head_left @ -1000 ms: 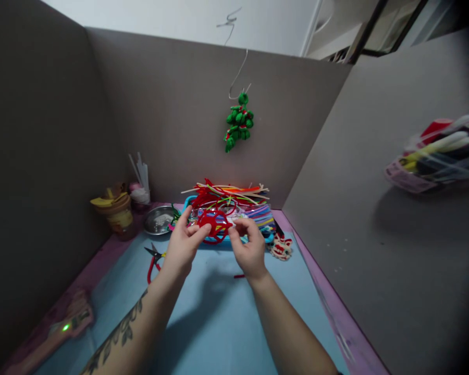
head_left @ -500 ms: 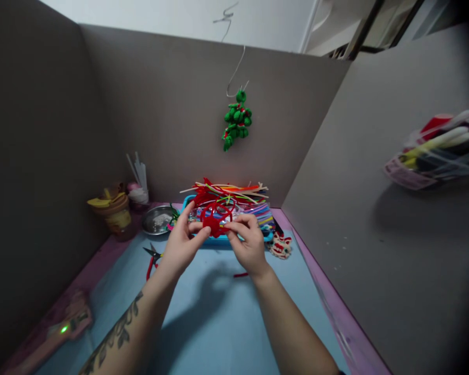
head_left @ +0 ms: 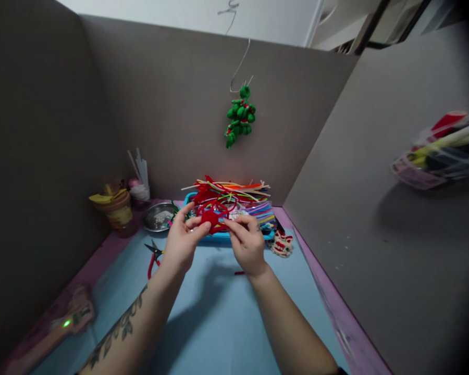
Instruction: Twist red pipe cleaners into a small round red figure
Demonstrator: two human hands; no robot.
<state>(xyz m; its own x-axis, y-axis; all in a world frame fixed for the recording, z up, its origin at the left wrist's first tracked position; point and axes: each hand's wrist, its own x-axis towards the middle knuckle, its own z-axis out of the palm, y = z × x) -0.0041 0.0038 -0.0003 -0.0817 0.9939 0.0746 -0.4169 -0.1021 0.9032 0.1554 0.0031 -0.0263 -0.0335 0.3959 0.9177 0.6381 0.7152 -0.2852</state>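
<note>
Both hands are raised over a blue mat and pinch a small red pipe-cleaner shape between them. My left hand grips its left side with thumb and fingers closed. My right hand pinches its right side. Red loops stand up from the shape's top. Just behind the hands lies a blue tray piled with several coloured pipe cleaners.
Red-handled scissors lie left of my left hand. A metal dish, a brown cup and white sticks stand at the back left. A small red-and-white figure sits right of the tray. A green ornament hangs on the grey partition.
My right hand has closed in on the red shape and now pinches it; the open ring seen earlier is folded smaller. Both hands stay in about the same place.
</note>
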